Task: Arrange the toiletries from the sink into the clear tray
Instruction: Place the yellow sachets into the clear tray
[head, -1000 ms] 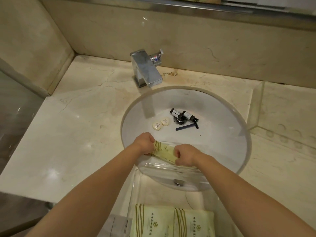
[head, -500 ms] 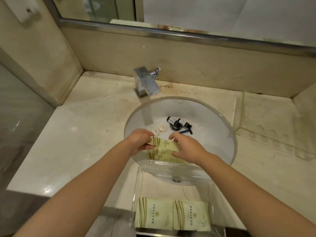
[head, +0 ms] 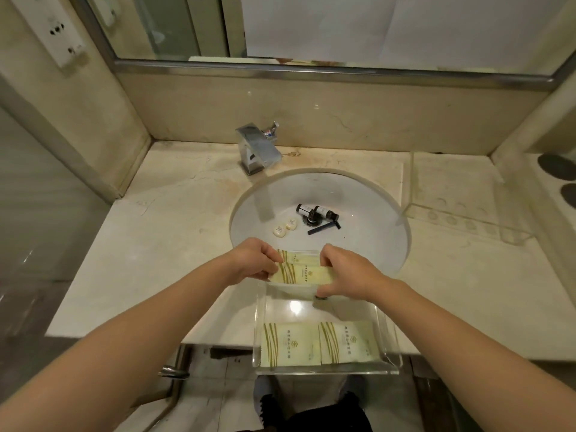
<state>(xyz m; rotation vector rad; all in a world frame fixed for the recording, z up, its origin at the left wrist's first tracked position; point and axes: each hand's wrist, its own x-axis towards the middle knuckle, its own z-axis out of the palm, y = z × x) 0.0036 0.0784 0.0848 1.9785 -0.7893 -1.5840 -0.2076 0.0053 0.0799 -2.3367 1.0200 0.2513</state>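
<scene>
My left hand [head: 254, 263] and my right hand [head: 346, 274] each grip an end of pale green toiletry packets [head: 307, 269], held just above the far wall of the clear tray [head: 388, 347]. The tray rests on the counter's front edge and holds two more green packets [head: 318, 342] side by side. In the white sink [head: 367, 244] lie two small dark bottles [head: 316, 211] by the drain, a dark razor [head: 324, 227] and two small white soaps [head: 285, 227].
A chrome faucet [head: 257, 149] stands behind the sink. A second clear tray [head: 461, 201] sits on the counter to the right. A mirror and wall sockets are above. My shoes show on the floor below the counter edge.
Both hands have lifted the packets out of the sink's near side and drawn them toward me, over the tray's far wall. The view has pulled back and tilted up.
</scene>
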